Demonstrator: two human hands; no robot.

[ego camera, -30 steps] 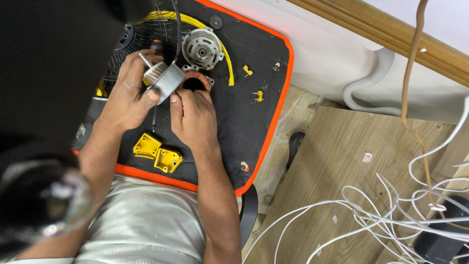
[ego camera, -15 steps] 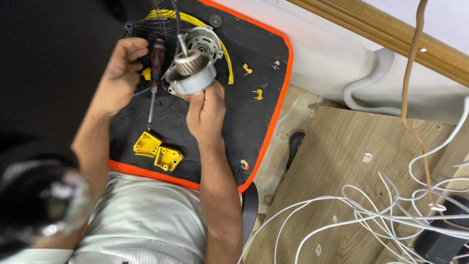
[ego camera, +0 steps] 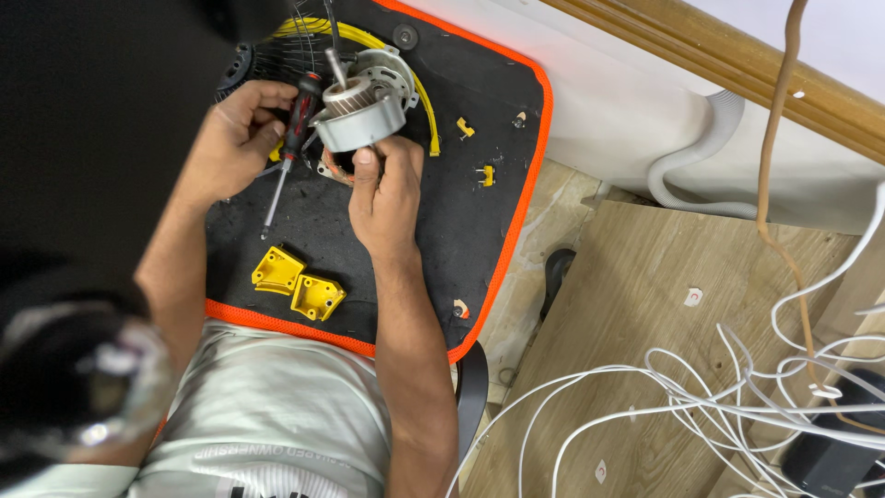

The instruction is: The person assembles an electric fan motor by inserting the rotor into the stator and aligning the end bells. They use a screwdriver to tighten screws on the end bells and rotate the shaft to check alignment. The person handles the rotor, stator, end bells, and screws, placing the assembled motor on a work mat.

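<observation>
The grey metal fan motor with its steel shaft [ego camera: 361,109] sits above the far part of a black work mat edged in orange [ego camera: 502,198], held up by the right hand [ego camera: 385,189], whose fingers close around its lower rim. The left hand [ego camera: 235,138] is closed around a screwdriver with a red and black handle [ego camera: 290,138]; its thin blade points down toward the mat. Just behind the motor lies a yellow-rimmed wire fan guard [ego camera: 419,88]. Two square yellow plastic brackets [ego camera: 297,283] lie side by side near the mat's near edge, and small yellow clips [ego camera: 475,149] lie to the right of the motor. Beside the mat, white cables [ego camera: 701,397] tangle over a pale wooden board [ego camera: 664,323], which bears small white stickers with red marks.
</observation>
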